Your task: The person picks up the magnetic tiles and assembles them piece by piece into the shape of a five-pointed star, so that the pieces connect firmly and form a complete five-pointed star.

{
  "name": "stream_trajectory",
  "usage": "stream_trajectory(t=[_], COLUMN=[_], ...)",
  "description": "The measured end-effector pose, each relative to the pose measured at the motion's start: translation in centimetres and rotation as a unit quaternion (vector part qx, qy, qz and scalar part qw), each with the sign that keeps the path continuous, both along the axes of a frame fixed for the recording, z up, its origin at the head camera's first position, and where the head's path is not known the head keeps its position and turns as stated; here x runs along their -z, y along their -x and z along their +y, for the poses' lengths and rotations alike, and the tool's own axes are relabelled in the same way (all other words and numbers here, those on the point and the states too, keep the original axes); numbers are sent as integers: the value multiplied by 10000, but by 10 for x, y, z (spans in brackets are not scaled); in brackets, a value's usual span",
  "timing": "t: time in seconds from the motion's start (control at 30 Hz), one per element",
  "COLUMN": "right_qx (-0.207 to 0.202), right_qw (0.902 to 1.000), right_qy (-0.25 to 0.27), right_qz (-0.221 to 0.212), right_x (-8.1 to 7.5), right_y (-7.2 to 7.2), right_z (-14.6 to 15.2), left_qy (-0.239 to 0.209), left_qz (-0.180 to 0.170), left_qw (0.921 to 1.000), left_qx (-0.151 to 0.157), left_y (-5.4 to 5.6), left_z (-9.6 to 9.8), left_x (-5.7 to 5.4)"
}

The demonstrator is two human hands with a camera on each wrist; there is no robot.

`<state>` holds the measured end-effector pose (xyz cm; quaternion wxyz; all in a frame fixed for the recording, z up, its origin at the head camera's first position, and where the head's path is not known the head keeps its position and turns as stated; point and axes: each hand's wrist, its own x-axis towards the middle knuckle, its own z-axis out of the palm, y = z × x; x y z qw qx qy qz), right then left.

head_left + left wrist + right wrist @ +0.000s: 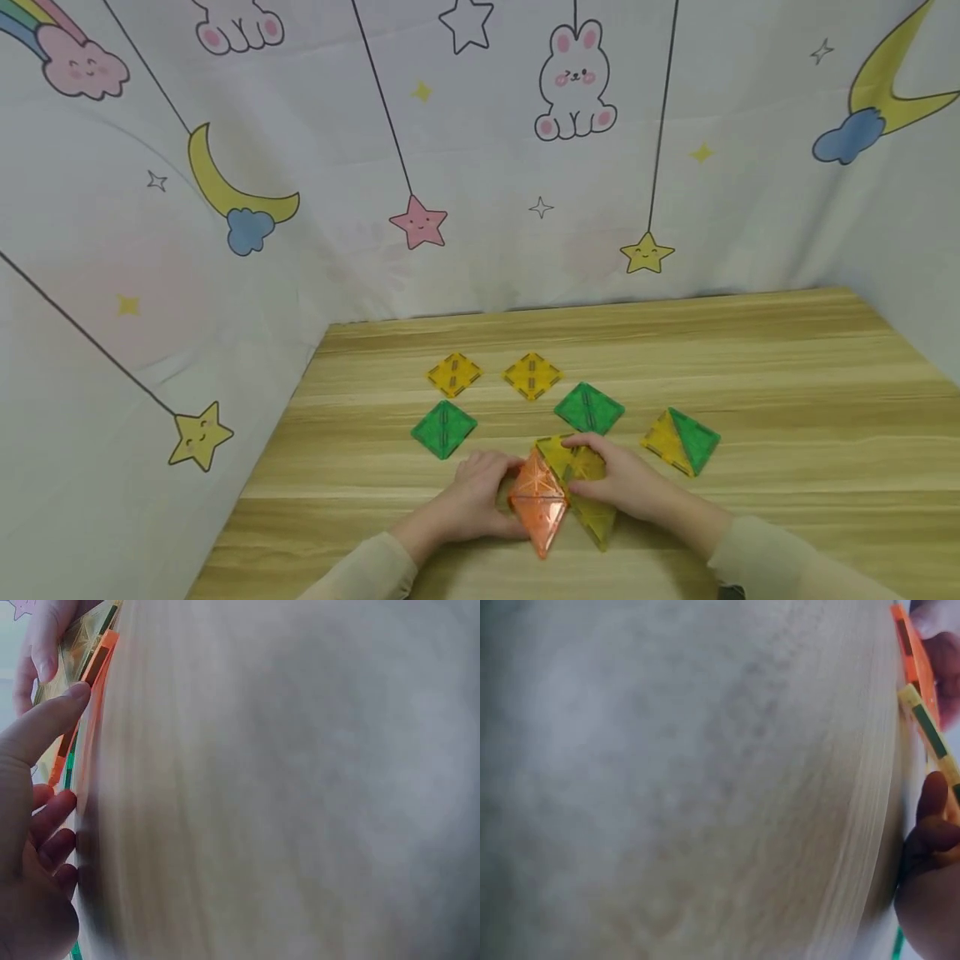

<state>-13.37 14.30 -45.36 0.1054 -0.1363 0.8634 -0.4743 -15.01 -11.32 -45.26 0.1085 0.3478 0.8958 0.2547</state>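
Observation:
In the head view, two orange triangular magnetic tiles (pixel 537 498) form a diamond near the table's front. My left hand (pixel 480 496) holds them from the left, thumb at the near side and fingers at the far side. Right against them are several yellow triangular magnetic tiles (pixel 597 512), partly covered by my right hand (pixel 618 479), which grips them between thumb and fingers. In the left wrist view, my thumb (pixel 56 720) lies on the edge of an orange tile (pixel 97 664). From the right wrist, a yellow tile edge (pixel 930 735) slants beside the orange one.
Beyond my hands lie two yellow diamonds (pixel 454 375), a green diamond (pixel 444 429) at left and another green diamond (pixel 588 408). A yellow-and-green piece (pixel 682 442) lies to the right. Behind the wooden table (pixel 787 375) hangs a printed cloth (pixel 495 258).

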Motion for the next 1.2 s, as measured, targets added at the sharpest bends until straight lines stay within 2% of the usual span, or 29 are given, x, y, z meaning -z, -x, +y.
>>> stream_trajectory(t=[0.07, 0.17, 0.33, 0.4, 0.47, 0.67, 0.73, 0.8, 0.97, 1.03, 1.1, 1.2], right_qx=[-5, -38, -61, -53, -49, -131, -160, -176, -61, 58, 179, 296], right_qw=[10000, 9999, 9996, 9994, 9994, 9996, 9996, 9996, 9992, 9989, 9985, 9978], right_qy=[37, 127, 291, 338, 346, 233, 201, 207, 332, 402, 486, 579], right_qz=[34, 40, -21, -44, -27, 72, 92, 125, 223, 243, 198, 106], right_x=[1, 3, 3, 2, 2, 3, 4, 4, 3, 1, -1, -3], right_y=[-1, -1, -2, -3, -4, -4, -3, -3, -7, -8, -10, -10], right_z=[1, 3, 4, 5, 6, 9, 10, 11, 13, 14, 15, 15], left_qy=[-171, -503, -1152, -1351, -1516, -1878, -2050, -2262, -2922, -3133, -3238, -3294], left_qz=[-142, -574, -1535, -1802, -1942, -2044, -2149, -2339, -2890, -3009, -2979, -2932], left_qw=[9998, 9971, 9814, 9743, 9690, 9588, 9522, 9418, 9063, 8953, 8925, 8922], left_qx=[-6, 7, -4, -86, -188, -598, -720, -845, -986, -988, -996, -972], left_y=[0, -1, 2, 2, 3, 2, 3, 4, 4, 4, 5, 5], left_z=[1, 3, 7, 8, 9, 10, 10, 11, 14, 14, 15, 17], left_x=[0, -1, -2, -3, -3, -2, -2, -1, -1, -1, -1, 0])
